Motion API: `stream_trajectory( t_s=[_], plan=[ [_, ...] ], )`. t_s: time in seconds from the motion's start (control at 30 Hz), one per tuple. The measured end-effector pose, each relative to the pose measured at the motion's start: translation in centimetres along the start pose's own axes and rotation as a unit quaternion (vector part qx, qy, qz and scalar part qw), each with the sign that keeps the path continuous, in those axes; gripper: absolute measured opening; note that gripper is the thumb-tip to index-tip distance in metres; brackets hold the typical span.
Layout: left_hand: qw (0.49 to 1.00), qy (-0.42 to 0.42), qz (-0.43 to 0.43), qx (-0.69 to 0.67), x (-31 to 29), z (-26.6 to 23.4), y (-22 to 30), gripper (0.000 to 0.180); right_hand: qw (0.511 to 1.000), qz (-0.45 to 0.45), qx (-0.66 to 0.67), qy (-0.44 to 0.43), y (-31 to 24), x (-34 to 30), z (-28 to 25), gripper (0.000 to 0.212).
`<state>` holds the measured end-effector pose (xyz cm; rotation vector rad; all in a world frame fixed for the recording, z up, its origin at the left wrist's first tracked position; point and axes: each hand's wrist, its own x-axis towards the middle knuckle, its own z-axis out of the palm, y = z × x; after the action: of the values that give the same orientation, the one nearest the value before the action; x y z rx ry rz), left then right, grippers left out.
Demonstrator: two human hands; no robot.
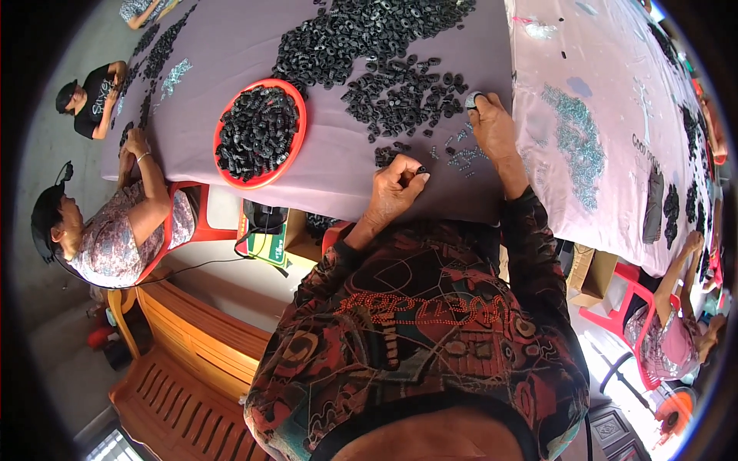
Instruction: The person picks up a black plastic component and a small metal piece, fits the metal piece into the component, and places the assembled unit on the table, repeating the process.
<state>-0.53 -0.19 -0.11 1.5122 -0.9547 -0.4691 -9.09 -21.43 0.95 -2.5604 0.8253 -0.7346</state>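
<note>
My left hand (pixel 394 189) is closed over the near edge of the purple-grey cloth, pinching a small black part (pixel 420 170) between thumb and fingertips. Farther right, my right hand (pixel 493 129) grips a small round silvery-grey object (pixel 473 100), whose kind I cannot make out. Between the hands lie scattered small silvery pieces (pixel 465 159), like tiny springs. Beyond them spreads a loose group of black plastic parts (pixel 403 100), with a bigger heap (pixel 338 50) behind. A few more black parts (pixel 384 156) sit beside my left hand.
A red basin (pixel 301 146) full of black parts stands to the left. On the light cloth at right lies a silvery pile (pixel 573 142). People sit along both sides, one at left (pixel 115 223) on a red chair. An orange slatted bench (pixel 192 330) stands behind at left.
</note>
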Motion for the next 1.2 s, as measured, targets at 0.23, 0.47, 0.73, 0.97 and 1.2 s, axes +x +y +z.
stream_trajectory(
  t_s=[0.23, 0.47, 0.73, 0.97, 1.2],
  plan=[
    [1.0, 0.001, 0.01, 0.004, 0.0, 0.2, -0.5, 0.015, 0.999, 0.006, -0.012, -0.049, 0.5, -0.4, -0.5, 0.018],
    [1.0, 0.0, 0.011, 0.004, -0.1, 0.2, -0.4, 0.014, 0.998, 0.012, -0.026, -0.048, 0.7, -0.7, -0.2, 0.02],
    [0.994, -0.022, -0.044, -0.098, 0.1, -0.1, -1.0, 0.011, 0.917, 0.17, 0.355, -0.058, -1.5, -2.6, -2.6, 0.012],
    [0.978, -0.047, -0.058, -0.197, 0.2, -0.2, 0.7, 0.01, 0.754, 0.165, 0.625, -0.116, -5.5, -5.6, -4.5, 0.011],
    [0.969, -0.092, -0.046, -0.223, 0.0, -0.8, 3.5, 0.013, 0.694, 0.094, 0.701, -0.138, -7.9, -6.2, -6.6, 0.015]
  ],
)
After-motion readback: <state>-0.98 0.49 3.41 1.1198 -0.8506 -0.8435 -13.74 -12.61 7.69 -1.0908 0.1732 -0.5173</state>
